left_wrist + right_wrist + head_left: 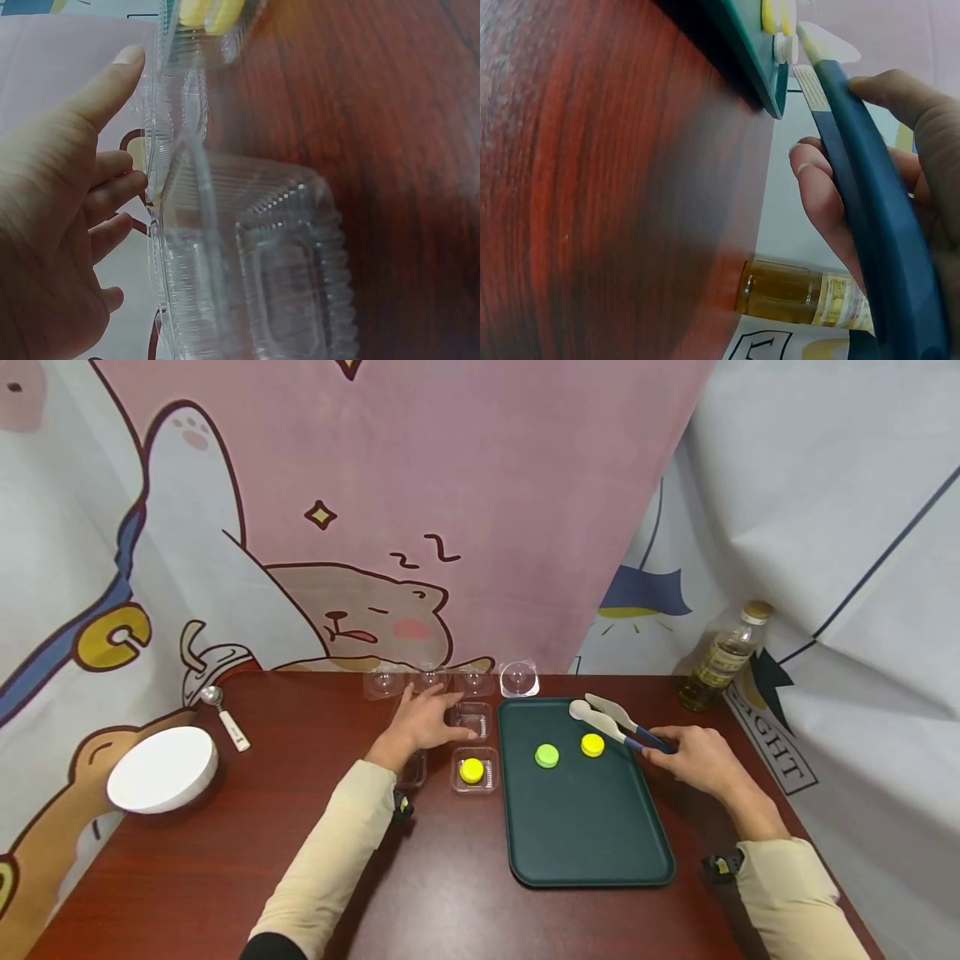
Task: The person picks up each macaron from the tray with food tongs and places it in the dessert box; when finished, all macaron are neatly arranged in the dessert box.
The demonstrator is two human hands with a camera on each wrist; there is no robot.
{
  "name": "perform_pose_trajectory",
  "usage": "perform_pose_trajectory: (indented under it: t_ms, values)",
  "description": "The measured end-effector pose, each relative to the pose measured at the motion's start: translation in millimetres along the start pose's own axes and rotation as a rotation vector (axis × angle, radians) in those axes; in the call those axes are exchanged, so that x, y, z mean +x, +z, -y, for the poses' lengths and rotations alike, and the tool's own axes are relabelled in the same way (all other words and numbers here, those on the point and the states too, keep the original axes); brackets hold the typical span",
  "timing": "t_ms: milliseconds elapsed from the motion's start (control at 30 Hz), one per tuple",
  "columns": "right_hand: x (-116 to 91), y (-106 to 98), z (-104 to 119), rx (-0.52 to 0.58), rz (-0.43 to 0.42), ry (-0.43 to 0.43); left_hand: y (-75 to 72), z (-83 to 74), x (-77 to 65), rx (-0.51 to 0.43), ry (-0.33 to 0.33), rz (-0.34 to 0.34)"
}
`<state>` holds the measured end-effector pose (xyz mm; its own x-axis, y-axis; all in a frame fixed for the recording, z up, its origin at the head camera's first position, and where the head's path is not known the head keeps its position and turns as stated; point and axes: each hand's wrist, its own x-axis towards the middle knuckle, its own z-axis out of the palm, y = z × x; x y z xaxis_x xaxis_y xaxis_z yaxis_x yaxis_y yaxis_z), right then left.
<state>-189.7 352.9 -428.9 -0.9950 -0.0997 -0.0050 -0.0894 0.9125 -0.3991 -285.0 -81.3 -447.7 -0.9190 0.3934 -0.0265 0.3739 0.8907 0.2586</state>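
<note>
My right hand (700, 760) grips tongs (855, 172) with dark blue handles and cream tips, held over the back right of a dark green tray (588, 835). A white macaron (783, 48) lies by the tips; whether they touch it I cannot tell. Near it on the tray are a green macaron (547, 756) and a yellow macaron (592, 745). My left hand (422, 723) hovers above clear plastic boxes, fingers spread, holding nothing. One clear box (483, 724) is beside its thumb; the nearer clear box (491, 786) contains another yellow macaron (471, 770). A third box is partly hidden beneath my left wrist.
Several clear domed lids (519, 679) line the table's back edge. An oil bottle (718, 668) stands at the back right, beyond my right hand. On the left are a white bowl (162, 770) and a small scoop (234, 729). A printed cloth hangs behind the table.
</note>
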Motion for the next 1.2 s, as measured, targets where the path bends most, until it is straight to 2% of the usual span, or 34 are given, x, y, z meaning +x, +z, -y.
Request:
perform_pose_trajectory:
  t_ms: [167, 567, 800, 1200]
  values:
    - [0, 2, -4, -0.031, -0.03, -0.036, 0.1, -1.4, -0.8, 0.018, 0.017, -0.003]
    - [2, 9, -9, -0.106, 0.026, -0.147, -1.0, -2.0, -1.1, 0.034, 0.022, -0.018]
    - [-1, 15, -4, -0.106, 0.117, -0.076, -0.8, -3.1, -3.7, 0.023, 0.011, 0.0]
    - [-1, 21, -10, -0.174, 0.019, -0.101, -1.6, -4.5, -5.5, 0.035, 0.012, 0.012]
